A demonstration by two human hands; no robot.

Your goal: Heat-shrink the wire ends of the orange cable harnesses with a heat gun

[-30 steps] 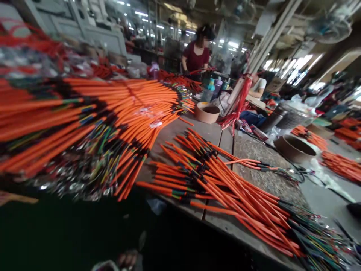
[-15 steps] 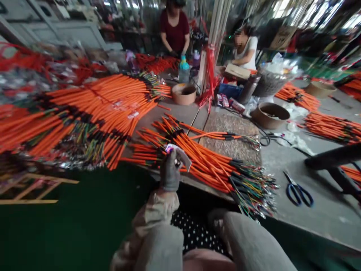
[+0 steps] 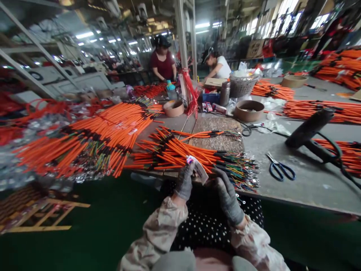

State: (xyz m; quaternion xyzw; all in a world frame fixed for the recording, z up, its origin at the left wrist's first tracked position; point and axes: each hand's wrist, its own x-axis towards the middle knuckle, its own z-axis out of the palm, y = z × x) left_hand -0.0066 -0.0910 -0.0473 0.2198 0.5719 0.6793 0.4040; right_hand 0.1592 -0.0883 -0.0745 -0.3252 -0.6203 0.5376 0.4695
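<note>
My left hand, in a grey glove, pinches a small white printed label with a purple-red patch at its upper end. Facing it from the other side is my right hand, also gloved, its fingers stretched out and somewhat apart close to the label. Two ring terminals show beside the right hand; what they belong to is hidden. Just beyond both hands, a pile of orange cables with black sleeves and coloured wire ends lies along the table's near edge.
Blue-handled scissors and a dark heat gun lie to the right. A large fan of orange cables covers the left. Round tubs, a flask and a basket stand farther back, where two people sit.
My right hand has come into view from below and moved up beside the label. My left hand still holds the label. The camera view has tilted upward and turned right.
</note>
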